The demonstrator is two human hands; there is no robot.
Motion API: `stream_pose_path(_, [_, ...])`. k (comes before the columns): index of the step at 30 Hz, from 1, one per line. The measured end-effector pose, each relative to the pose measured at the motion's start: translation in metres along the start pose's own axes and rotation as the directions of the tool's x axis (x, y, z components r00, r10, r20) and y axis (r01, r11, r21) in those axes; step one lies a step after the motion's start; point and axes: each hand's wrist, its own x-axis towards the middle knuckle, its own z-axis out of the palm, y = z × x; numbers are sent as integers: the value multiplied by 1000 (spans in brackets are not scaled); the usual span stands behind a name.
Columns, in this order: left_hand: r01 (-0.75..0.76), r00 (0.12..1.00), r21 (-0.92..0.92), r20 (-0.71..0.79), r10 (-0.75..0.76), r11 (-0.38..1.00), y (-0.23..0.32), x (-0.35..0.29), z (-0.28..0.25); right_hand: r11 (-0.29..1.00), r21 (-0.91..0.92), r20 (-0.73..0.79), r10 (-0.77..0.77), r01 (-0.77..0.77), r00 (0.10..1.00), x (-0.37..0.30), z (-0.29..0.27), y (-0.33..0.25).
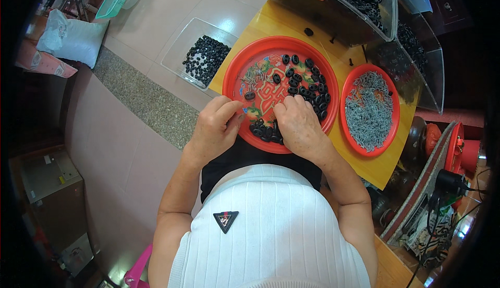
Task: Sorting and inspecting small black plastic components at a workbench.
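A large round red tray (pixel 229 74) with a patterned base sits in front of me. Many small black oval parts with holes (pixel 323 98) lie along its right side, and a second group (pixel 264 130) is at the near edge. Small grey screws (pixel 253 77) are scattered on its left part. At the left rim, my left hand (pixel 214 130) has thumb and forefinger pinched; whatever is between them is too small to name. My right hand (pixel 301 126) reaches over the near right of the tray, fingers curled down among the black parts, their tips mostly hidden.
A smaller red tray (pixel 344 108) full of grey screws (pixel 370 113) stands right on the yellow table (pixel 385 170). Clear bins (pixel 338 19) of black parts are at the back. On the floor, a clear tub (pixel 177 45) holds more black parts.
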Motion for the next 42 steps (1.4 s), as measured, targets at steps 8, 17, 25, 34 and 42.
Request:
stream_pose_path(8, [-152, 988, 249, 19, 152, 957, -4, 23, 16, 996, -89, 27, -4, 6, 1000, -1, -2, -1])
stream_pose_path(17, [-292, 941, 361, 273, 199, 886, -7, 33, 39, 995, 100, -45, 6, -2, 999, -4, 3, 4])
stream_pose_path(25, [-372, 899, 417, 384, 210, 829, 0, 38, 41, 617, 774, -54, 290, -143, 956, -17, -9, 18])
stream_pose_path(34, [-95, 985, -106, 136, 109, 990, 5, 31, 38, 40, 968, 209, 412, -247, 887, -28, -12, 20])
stream_pose_path(42, [295, 952, -816, 207, -226, 498, 12, 18, 44, -3, 971, 218, 414, -239, 884, -20, -16, 2])
